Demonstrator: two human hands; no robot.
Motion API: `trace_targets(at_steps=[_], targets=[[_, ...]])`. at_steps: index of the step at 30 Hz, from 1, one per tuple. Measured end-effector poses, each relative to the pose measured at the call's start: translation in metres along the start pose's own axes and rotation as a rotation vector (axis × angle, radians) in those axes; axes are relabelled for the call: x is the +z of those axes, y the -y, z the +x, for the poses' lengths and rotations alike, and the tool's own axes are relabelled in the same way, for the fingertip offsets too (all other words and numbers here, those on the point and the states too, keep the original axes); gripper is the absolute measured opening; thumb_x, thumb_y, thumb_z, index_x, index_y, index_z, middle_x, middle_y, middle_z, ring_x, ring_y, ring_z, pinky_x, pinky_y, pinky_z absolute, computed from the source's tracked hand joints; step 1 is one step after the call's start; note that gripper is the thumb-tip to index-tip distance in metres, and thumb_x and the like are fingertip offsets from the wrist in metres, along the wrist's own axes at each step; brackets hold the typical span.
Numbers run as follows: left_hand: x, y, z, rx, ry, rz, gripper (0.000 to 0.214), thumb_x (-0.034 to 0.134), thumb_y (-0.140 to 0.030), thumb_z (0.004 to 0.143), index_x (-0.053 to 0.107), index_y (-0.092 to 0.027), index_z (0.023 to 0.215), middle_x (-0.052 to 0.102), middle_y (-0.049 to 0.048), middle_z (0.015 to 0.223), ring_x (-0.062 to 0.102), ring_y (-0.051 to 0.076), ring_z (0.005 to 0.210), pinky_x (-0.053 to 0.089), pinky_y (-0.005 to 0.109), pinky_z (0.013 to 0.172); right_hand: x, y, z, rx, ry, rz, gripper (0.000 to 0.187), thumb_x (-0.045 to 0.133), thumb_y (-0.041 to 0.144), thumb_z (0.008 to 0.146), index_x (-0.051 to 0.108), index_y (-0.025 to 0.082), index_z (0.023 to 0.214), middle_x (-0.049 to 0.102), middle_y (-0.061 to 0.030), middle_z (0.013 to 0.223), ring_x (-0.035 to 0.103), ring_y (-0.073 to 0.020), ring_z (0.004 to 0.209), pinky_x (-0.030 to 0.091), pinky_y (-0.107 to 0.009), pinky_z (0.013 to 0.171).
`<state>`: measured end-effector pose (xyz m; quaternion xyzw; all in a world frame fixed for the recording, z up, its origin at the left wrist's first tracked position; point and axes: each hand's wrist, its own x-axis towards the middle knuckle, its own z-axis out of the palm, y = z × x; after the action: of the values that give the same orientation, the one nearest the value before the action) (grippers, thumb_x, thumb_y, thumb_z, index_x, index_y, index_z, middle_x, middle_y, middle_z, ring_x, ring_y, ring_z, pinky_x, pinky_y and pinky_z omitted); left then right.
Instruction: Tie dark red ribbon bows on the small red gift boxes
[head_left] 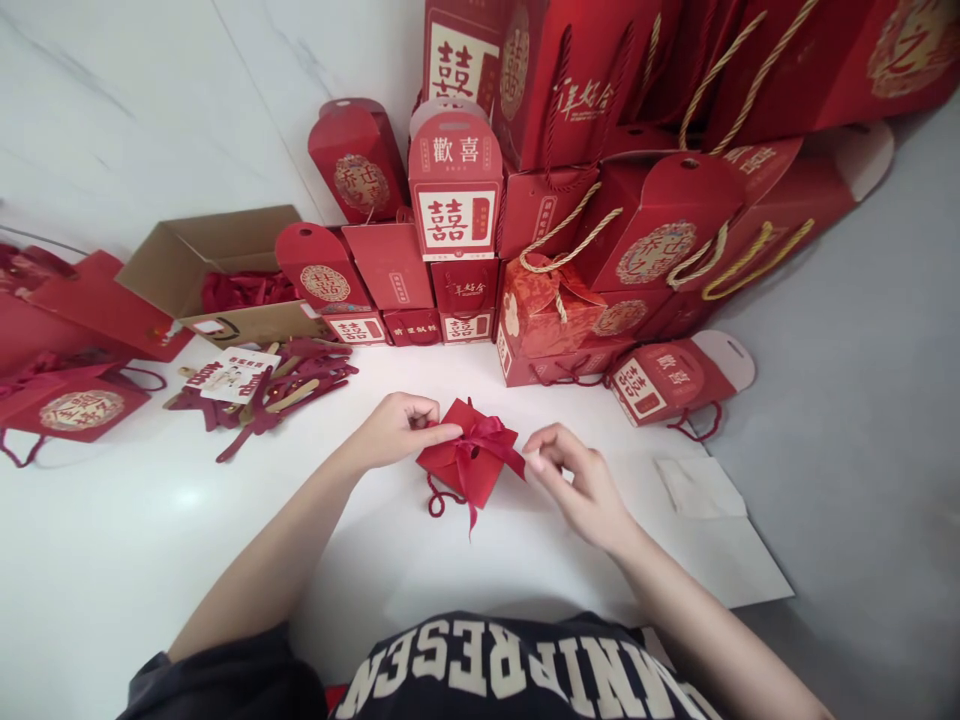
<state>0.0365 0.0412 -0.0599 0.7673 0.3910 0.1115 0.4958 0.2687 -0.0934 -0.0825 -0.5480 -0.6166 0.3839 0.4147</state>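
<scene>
A small red gift box (466, 470) lies on the white surface (150, 540) in front of me, with a red satin ribbon (487, 440) tied across its top and a red cord handle trailing at its near left. My left hand (397, 428) pinches the ribbon's left loop with closed fingers. My right hand (574, 478) pinches the ribbon's right end at the box's right corner.
Stacked red gift boxes and bags with gold rope handles (600, 200) stand behind. An open cardboard carton (210, 265) with red ribbon sits at back left, beside loose red tags (277, 390). A red box (667, 380) lies on its side at right. A white sheet (705, 520) lies by the grey floor.
</scene>
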Motion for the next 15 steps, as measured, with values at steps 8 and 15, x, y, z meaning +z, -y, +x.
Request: trace_targets(at_steps=[8,15], targets=[[0.008,-0.008,-0.009,-0.037,-0.184,0.337,0.059,0.065,-0.062,0.07,0.03,-0.017,0.055,0.026,-0.0054,0.053,0.024,0.008,0.052,0.018,0.024,0.049,-0.004,-0.01,0.011,0.23,0.327,0.288,0.041,0.055,0.052,0.088,0.059,0.015,0.069,0.038,0.0046,0.06,0.032,-0.0088,0.055,0.024,-0.024,0.053],[0.013,-0.013,-0.01,-0.083,-0.226,0.431,0.061,0.061,-0.07,0.069,0.033,-0.018,0.056,0.033,-0.0052,0.051,0.03,0.009,0.051,0.022,0.024,0.05,0.013,-0.012,-0.003,0.177,0.405,0.251,0.036,0.055,0.046,0.09,0.065,0.015,0.073,0.048,0.0029,0.062,0.039,-0.0098,0.059,0.031,-0.024,0.057]])
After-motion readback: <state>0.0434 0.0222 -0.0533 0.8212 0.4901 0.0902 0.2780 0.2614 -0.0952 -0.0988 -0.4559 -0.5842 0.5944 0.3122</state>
